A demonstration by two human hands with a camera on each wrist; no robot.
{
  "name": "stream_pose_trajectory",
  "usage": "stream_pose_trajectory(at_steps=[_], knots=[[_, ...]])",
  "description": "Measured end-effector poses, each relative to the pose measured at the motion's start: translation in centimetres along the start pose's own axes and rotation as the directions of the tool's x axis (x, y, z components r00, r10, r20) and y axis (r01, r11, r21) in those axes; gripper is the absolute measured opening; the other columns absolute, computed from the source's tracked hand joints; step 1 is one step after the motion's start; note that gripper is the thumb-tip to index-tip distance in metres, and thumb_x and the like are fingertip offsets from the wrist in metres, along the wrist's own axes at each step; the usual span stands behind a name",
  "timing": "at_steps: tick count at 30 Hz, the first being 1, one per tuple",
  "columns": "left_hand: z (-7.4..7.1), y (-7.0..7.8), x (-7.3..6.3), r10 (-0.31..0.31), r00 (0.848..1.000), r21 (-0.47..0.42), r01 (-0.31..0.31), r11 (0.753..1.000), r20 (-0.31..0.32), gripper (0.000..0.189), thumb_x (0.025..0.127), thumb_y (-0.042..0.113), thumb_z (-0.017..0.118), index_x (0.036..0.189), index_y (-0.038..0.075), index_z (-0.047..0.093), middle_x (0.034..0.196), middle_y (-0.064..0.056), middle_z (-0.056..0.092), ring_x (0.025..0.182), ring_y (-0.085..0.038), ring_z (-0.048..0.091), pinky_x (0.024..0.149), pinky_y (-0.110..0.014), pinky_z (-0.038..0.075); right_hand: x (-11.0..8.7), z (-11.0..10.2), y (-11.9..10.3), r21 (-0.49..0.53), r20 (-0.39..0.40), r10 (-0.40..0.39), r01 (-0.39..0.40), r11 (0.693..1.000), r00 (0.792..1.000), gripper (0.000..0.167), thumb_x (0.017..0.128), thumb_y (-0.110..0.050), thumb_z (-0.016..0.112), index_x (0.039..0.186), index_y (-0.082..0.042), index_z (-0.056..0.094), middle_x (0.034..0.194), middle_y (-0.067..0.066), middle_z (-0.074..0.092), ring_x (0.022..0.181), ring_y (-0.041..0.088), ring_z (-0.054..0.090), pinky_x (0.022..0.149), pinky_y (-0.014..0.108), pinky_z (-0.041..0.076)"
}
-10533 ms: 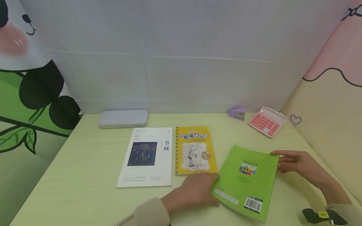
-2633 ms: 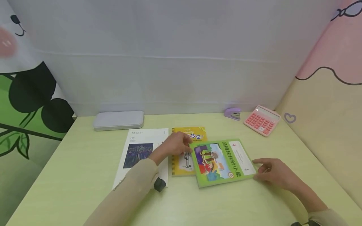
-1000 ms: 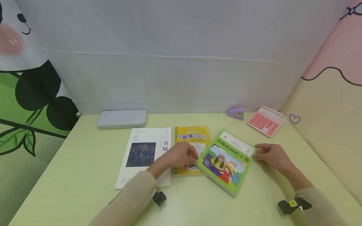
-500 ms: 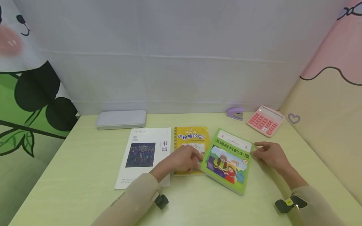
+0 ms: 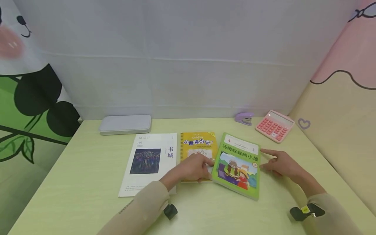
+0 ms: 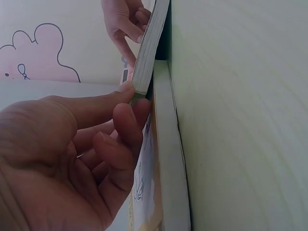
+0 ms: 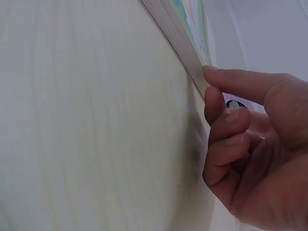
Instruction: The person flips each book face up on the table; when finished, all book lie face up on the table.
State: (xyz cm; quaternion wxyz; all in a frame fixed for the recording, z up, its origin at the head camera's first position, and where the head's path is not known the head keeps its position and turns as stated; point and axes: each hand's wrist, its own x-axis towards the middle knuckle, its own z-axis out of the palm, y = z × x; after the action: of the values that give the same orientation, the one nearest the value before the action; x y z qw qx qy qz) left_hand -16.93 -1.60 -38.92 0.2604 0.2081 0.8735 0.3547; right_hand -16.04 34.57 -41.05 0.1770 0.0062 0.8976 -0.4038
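Note:
A green picture book (image 5: pixel 238 163) lies front cover up at a slight slant on the right of the row. My left hand (image 5: pixel 194 168) pinches its lower left corner, with the thumb on the cover in the left wrist view. That corner is raised off the table there. My right hand (image 5: pixel 283 164) holds the opposite edge between thumb and index finger, the other fingers curled. Partly under my left hand is a yellow comic book (image 5: pixel 198 147), whose right edge the green book overlaps. A white magazine (image 5: pixel 147 163) with a dark picture lies to its left.
A pale pencil case (image 5: pixel 125 124) stands at the back left of the light wooden table (image 5: pixel 76 182). At the back right are a purple stapler (image 5: pixel 244 118) and a pink calculator (image 5: pixel 274 126). A white cloth wall (image 5: pixel 188 81) rises behind.
The green book first showed its back cover, then was turned over and laid sideways across the yellow one. Over the last second it has rotated to stand straighter beside it, both hands following.

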Motion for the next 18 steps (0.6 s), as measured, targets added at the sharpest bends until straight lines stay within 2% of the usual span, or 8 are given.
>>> stream_pose_trajectory(at_steps=[8,14,15,18], knots=[[0.6,0.5,0.5,0.006,1.000,0.016,-0.006,1.000,-0.001,0.064,0.092,0.014,0.082,0.152,0.011,0.058,0.065,-0.002,0.065,0.051,-0.013,0.054,0.054,-0.024,0.042,-0.5,-0.3,0.4,0.055,0.102,-0.041,0.036,0.998,0.994,0.094,0.092,-0.019,0.080,0.166,-0.001,0.026,0.065,-0.003,0.044,0.050,0.010,0.036,0.049,0.025,0.033],[1.0,1.1,0.8,0.011,1.000,0.030,-0.011,0.999,0.000,0.076,0.091,0.017,0.083,0.159,0.015,0.050,0.068,-0.004,0.066,0.049,-0.013,0.053,0.054,-0.025,0.044,-0.6,-0.6,0.6,0.058,0.118,-0.047,0.040,0.997,0.992,0.093,0.092,-0.017,0.080,0.166,-0.001,0.025,0.067,-0.001,0.048,0.049,0.009,0.037,0.048,0.024,0.034],[1.1,1.1,0.9,0.014,1.000,0.041,-0.014,0.999,-0.004,0.077,0.090,0.019,0.084,0.159,0.016,0.049,0.072,-0.003,0.068,0.049,-0.013,0.054,0.055,-0.025,0.045,-0.6,-0.6,0.5,0.058,0.114,-0.044,0.037,0.998,0.992,0.092,0.092,-0.017,0.079,0.166,-0.001,0.027,0.067,-0.001,0.049,0.049,0.009,0.037,0.048,0.024,0.034],[1.3,1.3,1.2,0.012,1.000,0.058,-0.011,0.998,-0.015,0.082,0.089,0.024,0.086,0.160,0.018,0.047,0.098,-0.004,0.072,0.049,-0.014,0.055,0.055,-0.026,0.048,-0.5,-0.8,0.5,0.059,0.098,-0.030,0.024,0.998,0.995,0.088,0.093,-0.017,0.079,0.165,-0.002,0.031,0.068,0.000,0.049,0.050,0.009,0.038,0.049,0.025,0.034]])
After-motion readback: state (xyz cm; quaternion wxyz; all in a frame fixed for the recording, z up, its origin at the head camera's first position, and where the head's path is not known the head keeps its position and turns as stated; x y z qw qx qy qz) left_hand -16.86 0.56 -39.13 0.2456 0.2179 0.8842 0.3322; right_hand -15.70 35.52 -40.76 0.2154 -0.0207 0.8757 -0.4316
